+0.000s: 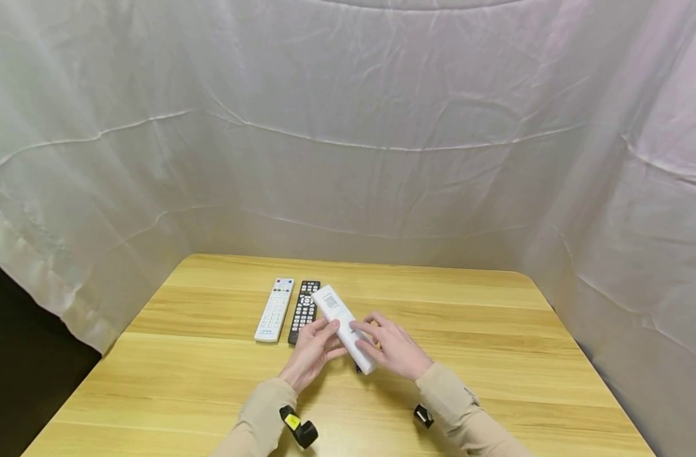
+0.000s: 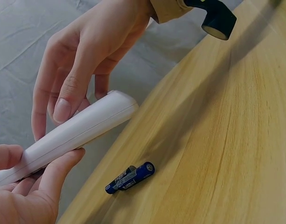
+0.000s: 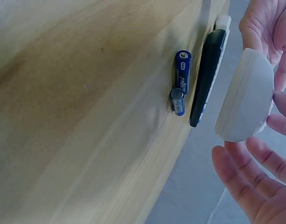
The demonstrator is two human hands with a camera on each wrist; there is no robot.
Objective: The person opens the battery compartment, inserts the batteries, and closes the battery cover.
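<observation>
My left hand (image 1: pixel 313 352) holds a white remote control (image 1: pixel 339 317), thumb on its upturned back and fingers beneath. A printed label shows on that back. My right hand (image 1: pixel 396 346) is at the remote's lower end, with thumb and fingertips against the back and side. In the right wrist view the remote's rounded end (image 3: pixel 245 98) faces the camera, raised off the table. Two blue batteries (image 2: pixel 129 178) lie together on the wood below it; the remote mostly hides them in the head view. Whether the battery cover is on cannot be told.
Left of the hands, a second white remote (image 1: pixel 275 311) and a black remote (image 1: pixel 303 311) lie side by side, buttons up. The held remote partly overlaps the black one in the head view. Grey curtains (image 1: pixel 359 178) surround the wooden table (image 1: pixel 467 304).
</observation>
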